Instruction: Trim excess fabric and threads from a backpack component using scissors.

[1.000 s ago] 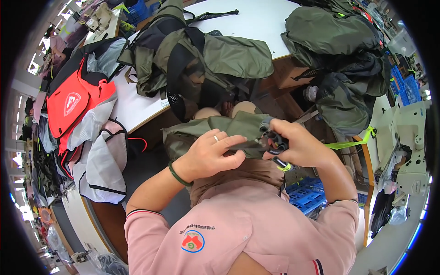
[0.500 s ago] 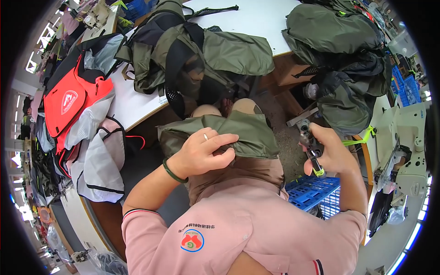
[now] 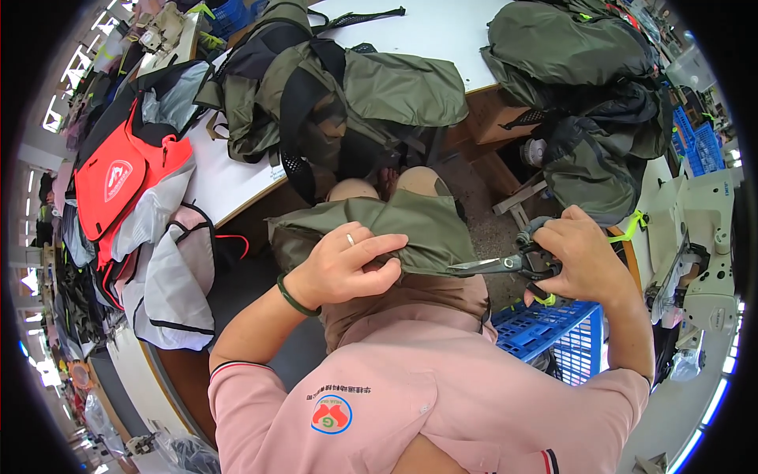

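Note:
A piece of olive-green fabric (image 3: 433, 223) lies spread across my lap. My left hand (image 3: 347, 265), with a ring and a dark green bangle on its wrist, rests on it; index finger and thumb pinch a fold near its middle. My right hand (image 3: 580, 253) is wrapped round the dark handles of a pair of scissors (image 3: 496, 265). The blades point left and look closed or nearly so, with their tips at the fabric's lower right edge. Whether the tips touch the cloth, I cannot tell.
Olive-green backpacks (image 3: 403, 88) lie on the white table (image 3: 237, 186) ahead, more (image 3: 568, 47) at the right. A red-and-grey bag (image 3: 118, 182) hangs over the left side. A blue plastic crate (image 3: 580, 336) stands by my right hip, and a white sewing machine (image 3: 709, 245) is farther right.
My right hand has turned, swinging the scissors from pointing toward me to pointing left, up to the fabric's edge. My left hand keeps its hold with hardly any movement.

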`<action>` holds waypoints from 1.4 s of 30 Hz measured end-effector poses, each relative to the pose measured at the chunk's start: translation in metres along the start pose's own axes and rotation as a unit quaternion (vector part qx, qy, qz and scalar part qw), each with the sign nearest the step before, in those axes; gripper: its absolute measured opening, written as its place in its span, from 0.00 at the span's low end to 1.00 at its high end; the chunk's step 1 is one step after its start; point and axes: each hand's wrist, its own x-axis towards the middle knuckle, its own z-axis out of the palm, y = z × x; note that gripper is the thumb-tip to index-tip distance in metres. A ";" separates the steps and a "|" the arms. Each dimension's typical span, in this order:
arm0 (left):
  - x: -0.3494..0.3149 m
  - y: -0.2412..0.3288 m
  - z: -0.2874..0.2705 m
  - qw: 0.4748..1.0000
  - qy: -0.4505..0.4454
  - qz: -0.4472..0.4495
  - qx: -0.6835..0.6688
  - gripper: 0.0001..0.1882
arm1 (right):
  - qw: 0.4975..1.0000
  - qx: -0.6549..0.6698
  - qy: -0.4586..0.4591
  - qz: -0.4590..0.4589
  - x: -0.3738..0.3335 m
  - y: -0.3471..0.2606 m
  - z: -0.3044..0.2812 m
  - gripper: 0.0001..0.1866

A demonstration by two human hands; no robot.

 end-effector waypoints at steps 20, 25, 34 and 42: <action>-0.001 0.000 0.000 0.999 -0.012 -0.027 -0.015 0.11 | 0.992 0.103 0.014 0.065 0.001 0.006 0.011 0.30; 0.012 0.005 0.009 0.981 -0.016 -0.133 -0.138 0.11 | 0.960 0.240 0.133 0.062 0.036 -0.041 0.032 0.22; 0.023 -0.009 -0.012 0.881 -0.152 -0.309 -0.326 0.12 | 0.875 0.469 0.084 0.081 0.063 -0.033 0.051 0.12; 0.017 -0.008 0.005 0.665 -0.159 -0.455 -0.570 0.09 | 0.856 0.498 0.059 0.126 0.060 -0.032 0.051 0.13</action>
